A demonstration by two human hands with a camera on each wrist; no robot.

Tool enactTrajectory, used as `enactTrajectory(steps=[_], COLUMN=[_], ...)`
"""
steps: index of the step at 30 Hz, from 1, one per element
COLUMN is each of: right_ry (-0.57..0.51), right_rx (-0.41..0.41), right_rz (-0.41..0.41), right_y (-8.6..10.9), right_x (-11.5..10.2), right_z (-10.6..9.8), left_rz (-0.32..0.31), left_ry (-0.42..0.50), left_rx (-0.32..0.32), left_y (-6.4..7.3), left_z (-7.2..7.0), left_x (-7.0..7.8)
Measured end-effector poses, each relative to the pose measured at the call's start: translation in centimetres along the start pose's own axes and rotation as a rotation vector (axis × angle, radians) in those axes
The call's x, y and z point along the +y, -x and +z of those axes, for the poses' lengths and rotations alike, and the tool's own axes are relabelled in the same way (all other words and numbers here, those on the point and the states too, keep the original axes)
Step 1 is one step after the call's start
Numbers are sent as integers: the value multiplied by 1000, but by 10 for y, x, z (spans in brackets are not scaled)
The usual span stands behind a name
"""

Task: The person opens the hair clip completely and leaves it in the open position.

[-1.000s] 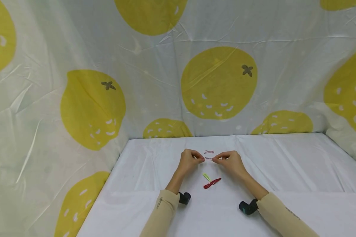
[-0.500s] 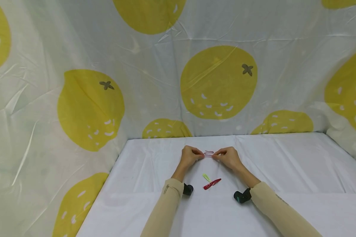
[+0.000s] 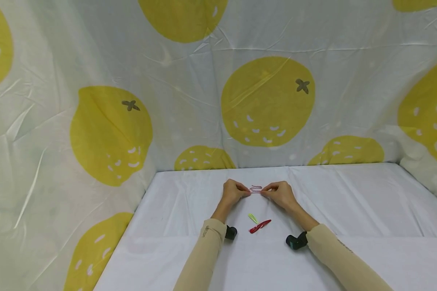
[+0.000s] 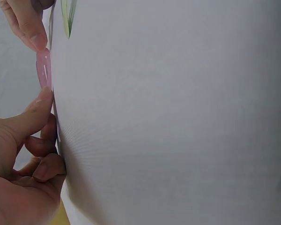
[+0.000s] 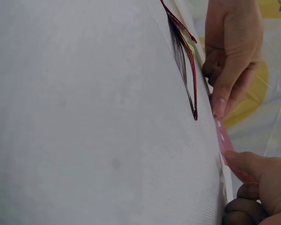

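Observation:
Between both hands, a pink snap hair clip [image 4: 44, 69] is stretched lengthwise over the white table. My left hand [image 3: 234, 191] pinches one end of it with thumb and fingers. At the other end, my right hand [image 3: 281, 193] pinches it the same way. A second pink hair clip [image 3: 256, 187] lies just beyond the held one, close to the fingertips. Nearer to me on the cloth are a red hair clip [image 3: 260, 226], which stands sprung apart in the right wrist view, and a lime-green hair clip [image 3: 253, 218] touching or overlapping its far side.
White cloth covers the table [image 3: 349, 202], with creases on the right. Behind and to the left hangs a curtain [image 3: 189, 101] printed with yellow lemons, meeting the table's back edge. Dark wrist cameras [image 3: 296, 241] sit at both cuffs.
Over the last second both hands have moved forward with the held pink clip, up beside the other pink clip. During the latter half second they have stayed almost still. The red and green clips have not moved.

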State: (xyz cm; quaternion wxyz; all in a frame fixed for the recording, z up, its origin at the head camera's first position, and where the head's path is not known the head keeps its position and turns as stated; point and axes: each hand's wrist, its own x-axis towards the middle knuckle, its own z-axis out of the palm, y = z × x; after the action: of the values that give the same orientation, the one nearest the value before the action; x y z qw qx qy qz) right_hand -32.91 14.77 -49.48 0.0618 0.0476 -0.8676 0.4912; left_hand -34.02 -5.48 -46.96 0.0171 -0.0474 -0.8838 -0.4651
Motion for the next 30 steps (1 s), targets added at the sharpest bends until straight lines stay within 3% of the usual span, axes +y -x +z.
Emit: enactTrajectory(steps=[6, 10, 16, 21, 30], right_ry=[-32, -73, -95, -110, -164], right_rx=[-13, -51, -121, -170, -246], right_rz=[51, 111, 136, 136, 79], right_y=[8, 19, 44, 64, 87], right_x=[0, -3, -14, -20, -21], right_z=[-5, -11, -18, -16, -7], left_rz=[-54, -82, -20, 77, 116], left_ry=[21, 91, 87, 44, -17], left_rx=[-3, -62, -215, -332, -333], left_y=[9, 22, 43, 56, 64], left_z=[-8, -21, -37, -36, -29], left_x=[-4, -7, -8, -8, -5])
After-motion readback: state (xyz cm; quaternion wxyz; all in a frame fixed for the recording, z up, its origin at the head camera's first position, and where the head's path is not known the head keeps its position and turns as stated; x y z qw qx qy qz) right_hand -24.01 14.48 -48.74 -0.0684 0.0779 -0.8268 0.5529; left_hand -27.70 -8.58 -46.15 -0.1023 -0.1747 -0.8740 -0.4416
